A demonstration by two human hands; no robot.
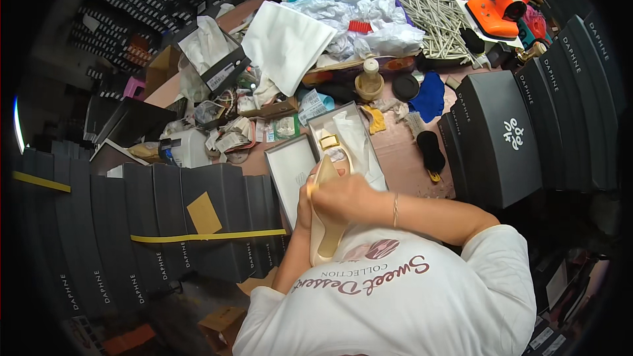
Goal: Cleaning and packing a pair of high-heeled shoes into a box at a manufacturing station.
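Note:
A beige shoe (328, 236) is held sole up against the front of my shirt. My left hand (304, 209) grips it from the left side, its fingers partly hidden behind the sole. Over the middle of the sole lies my right hand (346, 199), closed and slightly blurred; a small yellowish bit shows at its fingertips, too unclear to name. Just beyond the hands stands an open shoe box (372, 158) with white tissue paper (349, 133) in it. A gold buckle (329, 141) on a pale strap shows at that box. The grey box lid (290, 168) lies to its left.
Dark shoe boxes stand stacked at left (224, 204) and right (501, 138). Farther back are crumpled tissue (369, 13), a heap of white sticks (438, 23), an orange device (498, 13), a bottle (369, 80), a blue cloth (428, 95) and a black brush (430, 151).

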